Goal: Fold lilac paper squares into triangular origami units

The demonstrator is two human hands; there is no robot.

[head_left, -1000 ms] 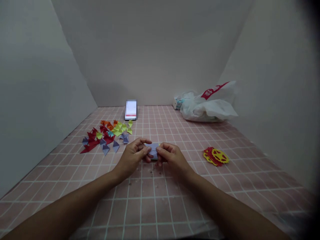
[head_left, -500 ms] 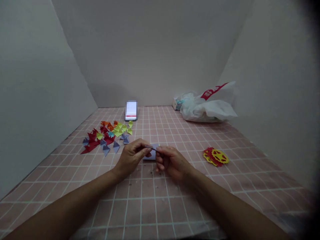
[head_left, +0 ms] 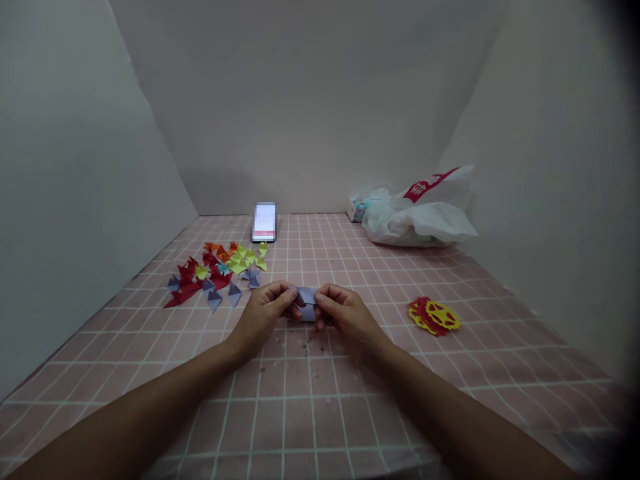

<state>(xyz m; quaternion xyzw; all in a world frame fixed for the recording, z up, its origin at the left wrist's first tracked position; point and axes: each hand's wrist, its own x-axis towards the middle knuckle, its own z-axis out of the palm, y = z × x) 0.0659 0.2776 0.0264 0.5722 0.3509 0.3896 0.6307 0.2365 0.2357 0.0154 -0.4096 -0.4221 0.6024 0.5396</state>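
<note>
Between my hands is a small folded piece of purple paper (head_left: 307, 295), its face turned toward me. My left hand (head_left: 267, 310) pinches its left edge between thumb and fingers, while my right hand (head_left: 343, 313) pinches the right edge. Just below and behind it lies more purple paper (head_left: 307, 313) on the table, partly hidden by my fingers. To the left of my left hand, several folded paper pieces in red, orange, yellow, blue and purple (head_left: 235, 293) lie in a cluster.
The table has a pink checked cloth (head_left: 300, 427). A phone with a lit, blurred screen (head_left: 264, 222) stands at the back. Red and yellow paper cut-outs (head_left: 440, 315) lie at right. A white plastic bag (head_left: 420, 223) and a tissue box (head_left: 356, 210) sit by the back wall.
The folded purple paper was held edge-on and now shows its flat face. My right hand has turned slightly, and its fingers are more tucked in.
</note>
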